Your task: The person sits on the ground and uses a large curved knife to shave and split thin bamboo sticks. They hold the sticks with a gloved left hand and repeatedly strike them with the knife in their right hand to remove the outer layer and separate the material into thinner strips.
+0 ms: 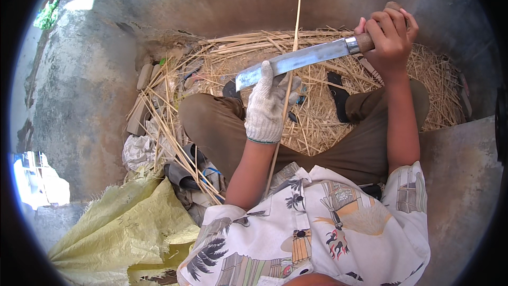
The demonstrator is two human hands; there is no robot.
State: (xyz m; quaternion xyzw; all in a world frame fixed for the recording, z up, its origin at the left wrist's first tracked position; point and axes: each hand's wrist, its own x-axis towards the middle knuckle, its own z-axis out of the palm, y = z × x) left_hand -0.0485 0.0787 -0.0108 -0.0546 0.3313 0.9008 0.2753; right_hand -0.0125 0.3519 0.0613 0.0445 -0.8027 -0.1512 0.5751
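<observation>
My right hand (390,45) is wrapped round the wooden handle of a long machete (315,55), raised at the upper right. Its broad, shiny blade slants down to the left, and a metal collar joins it to the handle. My left hand (265,110), in a white knitted glove, is closed round a long, thin bamboo-like strip (297,13). The gloved thumb lies against the blade near its tip; the other fingers are partly hidden behind blade and strip. The strip runs from the top edge down past my left forearm, and the blade crosses it just above the glove.
Straw-like shavings (312,132) cover the ground around my bent legs (209,122). Loose strips (172,140) lean at the left beside a crumpled yellow woven sack (132,228). A concrete wall (222,0) curves round the front, and a grey slab (460,180) stands at the right.
</observation>
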